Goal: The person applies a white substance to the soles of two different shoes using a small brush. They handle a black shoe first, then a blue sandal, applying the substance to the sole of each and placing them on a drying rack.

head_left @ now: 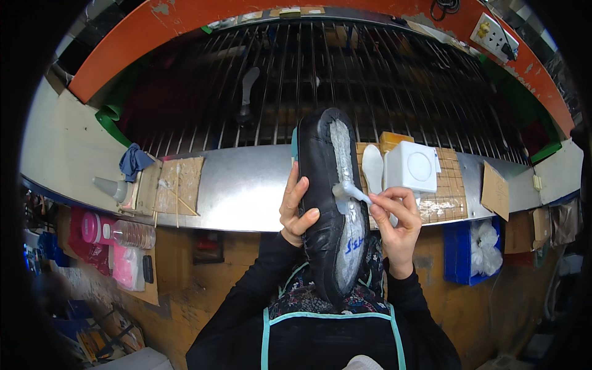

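Note:
A black shoe upper on a last point(319, 185) is held upright in front of my chest, its underside turned to the right. Along that underside runs a greyish-white strip with blue handwriting near the lower end. My left hand point(295, 208) grips the shoe's left side, thumb toward me and fingers behind. Between the thumb and fingers of my right hand point(398, 225) is a small white-coated brush point(356, 192), whose head touches the middle of the underside. To the right, a white insole point(372, 165) lies beside a white box-shaped container point(410, 166) with a round lid.
Beyond the metal bench edge point(237, 185) stretches a rack of metal rollers point(277, 92) with another insole point(250, 85) on it. Cardboard point(452, 196) lies under the container. A blue bin point(456, 253) with plastic bags stands right; a plastic bottle point(134, 234) lies left.

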The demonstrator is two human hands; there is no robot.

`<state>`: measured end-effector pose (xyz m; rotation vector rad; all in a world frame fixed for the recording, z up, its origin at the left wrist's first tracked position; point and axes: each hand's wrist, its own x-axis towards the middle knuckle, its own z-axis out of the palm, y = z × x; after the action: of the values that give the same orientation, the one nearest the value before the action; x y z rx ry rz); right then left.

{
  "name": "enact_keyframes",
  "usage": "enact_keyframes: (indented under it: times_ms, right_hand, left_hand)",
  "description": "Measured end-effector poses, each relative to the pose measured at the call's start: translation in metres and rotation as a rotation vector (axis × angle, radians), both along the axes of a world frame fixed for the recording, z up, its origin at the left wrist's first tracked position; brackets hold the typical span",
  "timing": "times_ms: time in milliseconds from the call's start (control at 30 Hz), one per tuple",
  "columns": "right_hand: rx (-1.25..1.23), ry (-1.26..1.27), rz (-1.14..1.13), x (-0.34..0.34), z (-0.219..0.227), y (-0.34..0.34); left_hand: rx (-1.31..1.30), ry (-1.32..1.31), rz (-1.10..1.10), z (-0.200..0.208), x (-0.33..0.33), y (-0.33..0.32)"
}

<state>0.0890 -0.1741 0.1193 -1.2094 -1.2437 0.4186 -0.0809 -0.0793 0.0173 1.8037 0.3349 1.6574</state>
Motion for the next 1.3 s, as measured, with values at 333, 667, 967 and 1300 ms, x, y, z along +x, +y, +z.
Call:
enact_keyframes:
  times_ms: [333, 667, 967, 1300]
  right_hand:
    - [0.139, -0.276, -0.101, 0.01, 0.035, 0.046]
    - [0.28, -0.52, -0.153, 0.025, 0.05, 0.06]
    - [0.095, -0.449, 0.101, 0.044, 0.046, 0.049]
    - [0.013, -0.422, 0.205, 0.045, 0.041, 0.034]
  left_hand:
    - [-0.036, -0.094, -0.162, 0.016, -0.001, 0.002]
    - [-0.004, -0.294, -0.242, 0.034, 0.012, 0.003]
    - [-0.03, -0.082, -0.033, 0.015, 0.005, 0.015]
    - [0.094, 0.003, 0.081, 0.018, 0.002, 0.026]
